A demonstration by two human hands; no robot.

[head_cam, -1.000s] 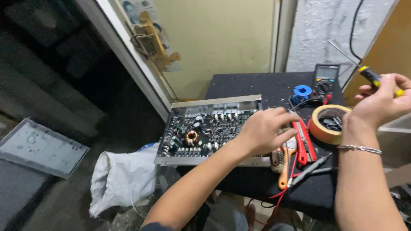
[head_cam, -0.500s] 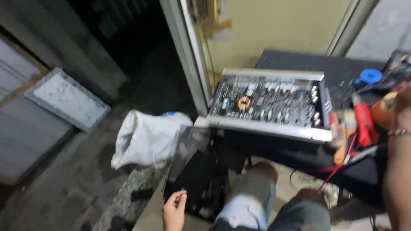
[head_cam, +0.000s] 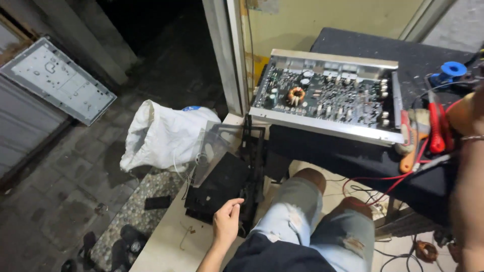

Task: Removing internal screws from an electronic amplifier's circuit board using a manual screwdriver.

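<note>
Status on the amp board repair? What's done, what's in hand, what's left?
Done: the cover is off the amplifier chassis, its circuit board bare on the black table, with red-handled tools beside it. In hand: the left hand reaches down to a black frame part on the floor, touching its edge; the right forearm rests by the tools. Left: the board is uncovered, and no tool is on it.

A flat black device case lies tilted on the pale floor at near left, below the left edge of the desk. A clear plastic sheet leans over its far end, and its near right corner sits just beside the fingers.
</note>
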